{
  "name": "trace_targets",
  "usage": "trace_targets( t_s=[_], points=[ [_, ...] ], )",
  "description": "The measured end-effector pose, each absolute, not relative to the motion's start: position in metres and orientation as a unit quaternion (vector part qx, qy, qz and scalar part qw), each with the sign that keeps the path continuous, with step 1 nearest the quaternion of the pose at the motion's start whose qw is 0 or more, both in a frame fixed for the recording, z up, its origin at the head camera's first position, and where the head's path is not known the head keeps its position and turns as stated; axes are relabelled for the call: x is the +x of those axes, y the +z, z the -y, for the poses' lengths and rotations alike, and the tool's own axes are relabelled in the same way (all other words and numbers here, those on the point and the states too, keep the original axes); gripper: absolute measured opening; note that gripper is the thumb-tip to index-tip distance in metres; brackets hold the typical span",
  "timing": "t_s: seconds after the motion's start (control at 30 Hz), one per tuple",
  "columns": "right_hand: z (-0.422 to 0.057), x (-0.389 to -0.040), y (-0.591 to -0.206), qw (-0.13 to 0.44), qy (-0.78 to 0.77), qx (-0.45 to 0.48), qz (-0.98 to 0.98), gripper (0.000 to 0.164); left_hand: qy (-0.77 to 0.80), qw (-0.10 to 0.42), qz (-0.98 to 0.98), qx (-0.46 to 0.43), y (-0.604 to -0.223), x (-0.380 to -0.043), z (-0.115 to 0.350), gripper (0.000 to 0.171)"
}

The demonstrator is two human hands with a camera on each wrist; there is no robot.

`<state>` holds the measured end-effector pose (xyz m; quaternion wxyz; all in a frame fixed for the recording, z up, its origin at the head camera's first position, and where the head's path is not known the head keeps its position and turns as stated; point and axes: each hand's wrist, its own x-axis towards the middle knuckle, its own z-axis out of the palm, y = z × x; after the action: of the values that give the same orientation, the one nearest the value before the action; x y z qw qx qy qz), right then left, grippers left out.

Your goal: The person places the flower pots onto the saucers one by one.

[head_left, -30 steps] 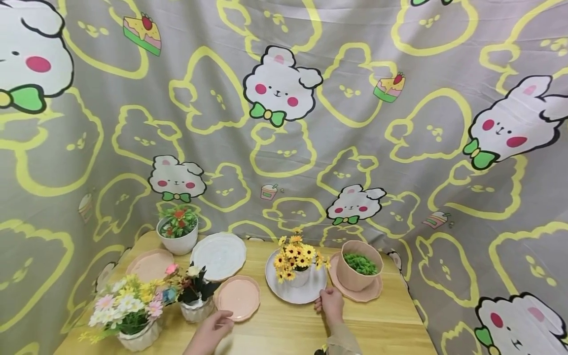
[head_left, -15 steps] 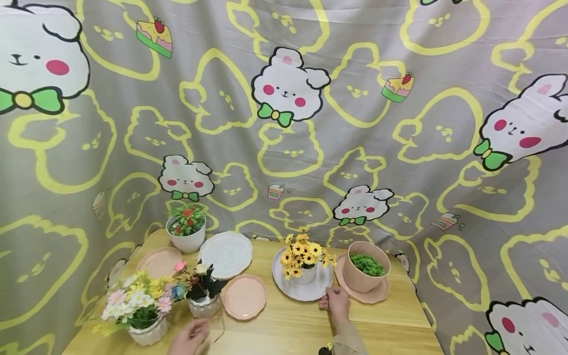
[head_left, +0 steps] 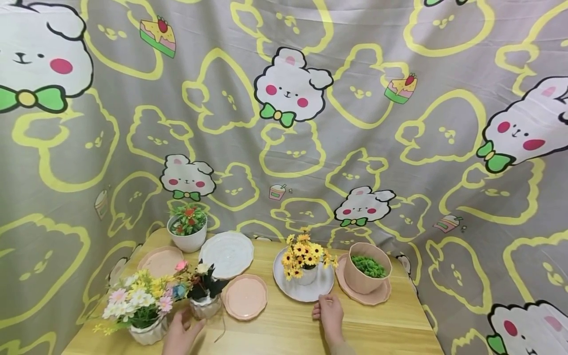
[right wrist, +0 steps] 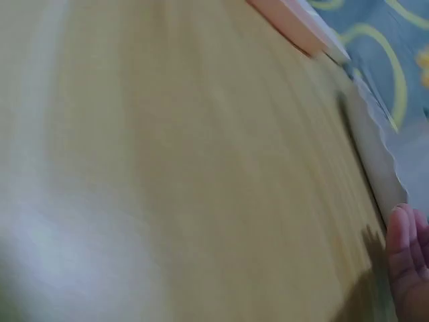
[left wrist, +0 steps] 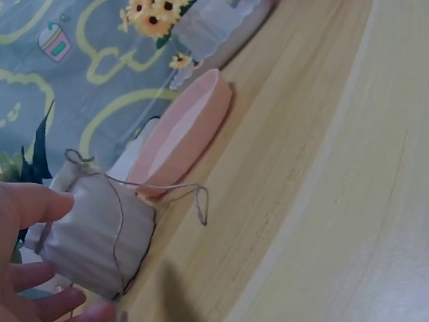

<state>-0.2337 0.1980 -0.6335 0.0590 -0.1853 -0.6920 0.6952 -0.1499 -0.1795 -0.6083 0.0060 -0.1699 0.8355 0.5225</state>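
Note:
My left hand (head_left: 181, 329) reaches up to a small ribbed white pot (head_left: 205, 306) with dark leaves and pink and cream blooms. In the left wrist view the thumb and fingers (left wrist: 41, 278) lie spread on either side of this pot (left wrist: 100, 231), which has twine tied round it. My right hand (head_left: 328, 311) rests on the wooden table (head_left: 288, 330) just in front of a white plate (head_left: 310, 295) bearing a pot of yellow flowers (head_left: 303, 254). In the right wrist view its fingertips (right wrist: 405, 265) lie next to the plate's wavy rim (right wrist: 375, 168), holding nothing.
An empty pink saucer (head_left: 245, 297) lies between the hands. A pink pot (head_left: 367, 273) of green plants sits on a pink saucer at the right. A white pot with a mixed bouquet (head_left: 137, 305), a bare white plate (head_left: 226, 254), another pink saucer (head_left: 159, 261) and a white pot (head_left: 187, 231) fill the left.
My left hand has moved left, from beside the empty pink saucer to the small ribbed pot. My right hand has drawn back a little from the white plate's edge.

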Motion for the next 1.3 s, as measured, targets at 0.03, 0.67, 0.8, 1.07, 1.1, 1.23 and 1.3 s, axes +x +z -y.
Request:
trace_targets(
  t_s=[0.03, 0.67, 0.8, 1.07, 1.1, 1.23, 1.3],
  points=[
    [-0.193, -0.232, -0.633, 0.057, 0.689, -0.175, 0.701, 0.014, 0.519, -0.002, -0.838, -0.168, -0.608, -0.151, 0.179, 0.079],
    [-0.112, -0.227, -0.633, -0.071, 0.648, -0.006, 0.758, 0.012, 0.483, -0.084, -0.854, -0.173, -0.623, -0.184, 0.176, 0.091],
    [-0.097, -0.230, -0.635, -0.078, 0.640, -0.002, 0.764, 0.011, 0.465, -0.092, -0.864, -0.169, -0.625, -0.188, 0.175, 0.082],
    [-0.083, -0.238, -0.645, -0.050, 0.614, -0.027, 0.788, 0.013, 0.477, -0.124, -0.852, -0.174, -0.630, -0.190, 0.169, 0.076],
    [-0.082, -0.239, -0.647, -0.050, 0.608, -0.030, 0.792, 0.013, 0.481, -0.126, -0.849, -0.179, -0.631, -0.190, 0.169, 0.079],
    [-0.079, -0.240, -0.647, -0.048, 0.588, -0.028, 0.807, 0.016, 0.495, -0.126, -0.837, -0.198, -0.631, -0.189, 0.167, 0.090],
    [-0.079, -0.239, -0.646, -0.048, 0.584, -0.020, 0.810, 0.017, 0.498, -0.129, -0.833, -0.206, -0.630, -0.187, 0.167, 0.092]
  ],
)
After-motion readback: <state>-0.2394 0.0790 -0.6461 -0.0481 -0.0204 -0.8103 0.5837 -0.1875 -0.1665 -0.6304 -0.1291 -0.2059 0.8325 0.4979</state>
